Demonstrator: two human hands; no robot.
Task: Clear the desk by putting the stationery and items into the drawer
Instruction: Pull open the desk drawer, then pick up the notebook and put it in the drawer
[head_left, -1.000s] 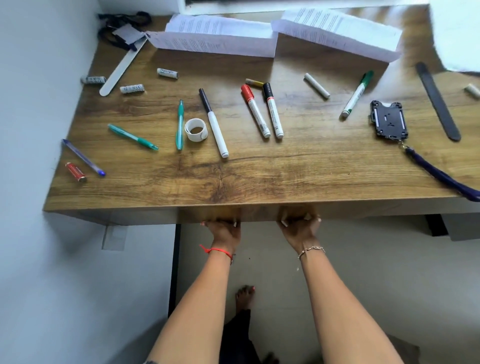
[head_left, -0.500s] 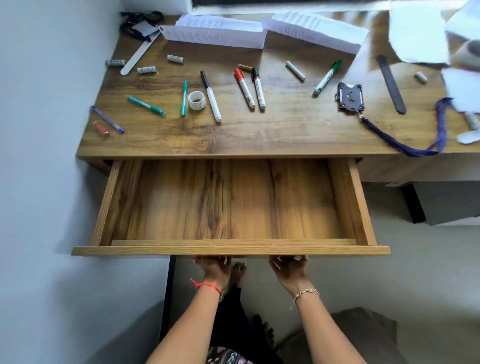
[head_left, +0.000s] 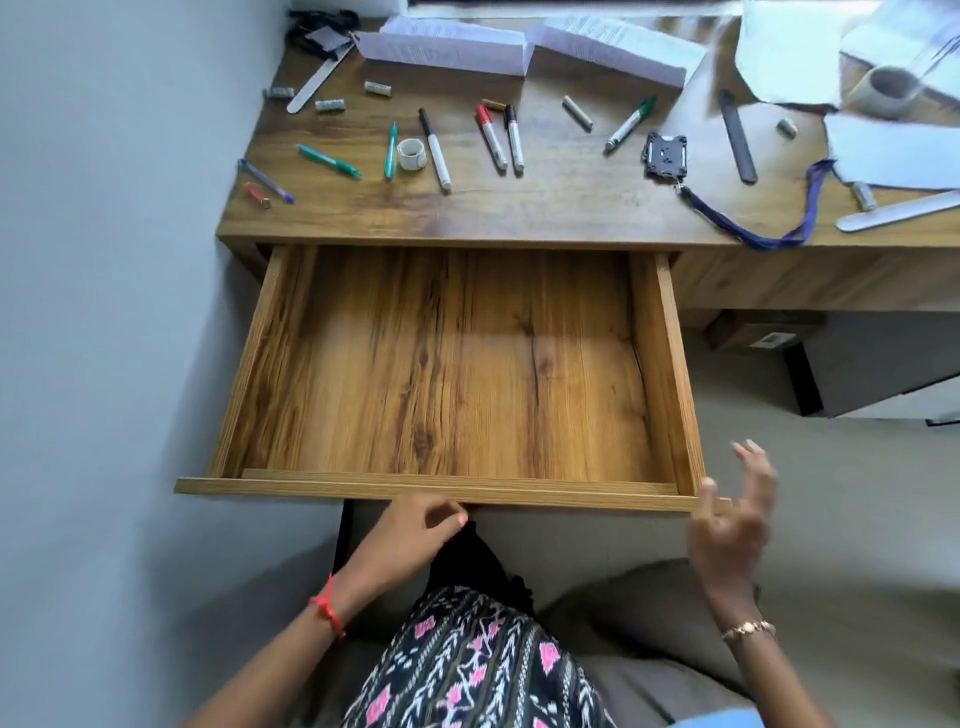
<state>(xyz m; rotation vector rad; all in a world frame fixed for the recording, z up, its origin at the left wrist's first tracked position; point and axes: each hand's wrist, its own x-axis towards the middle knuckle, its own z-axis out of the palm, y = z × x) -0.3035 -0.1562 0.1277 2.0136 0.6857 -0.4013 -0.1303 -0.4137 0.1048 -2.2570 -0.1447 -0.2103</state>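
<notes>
Desk (head_left: 571, 208) with open drawer, head view. Far left, on the desk top: a blue pen (head_left: 267, 182), a green pen (head_left: 328, 161), a tape ring (head_left: 412, 154) and a black-capped marker (head_left: 435, 150). Centre: the drawer (head_left: 415, 488) stands pulled out toward the viewer, its wood-grain floor in full view. The left hand (head_left: 415, 525) sits just under the near front panel, fingers loosely curled and holding nothing (contact with the panel cannot be told). Farther right lie a red-capped marker (head_left: 491, 137), a green-capped marker (head_left: 630, 124) and a black badge holder (head_left: 666, 154) on a purple lanyard (head_left: 753, 236). The right hand (head_left: 732, 514) is raised beside the drawer's near right corner, fingers spread, gripping nothing (blurred). All the stationery lies on the desk top.
</notes>
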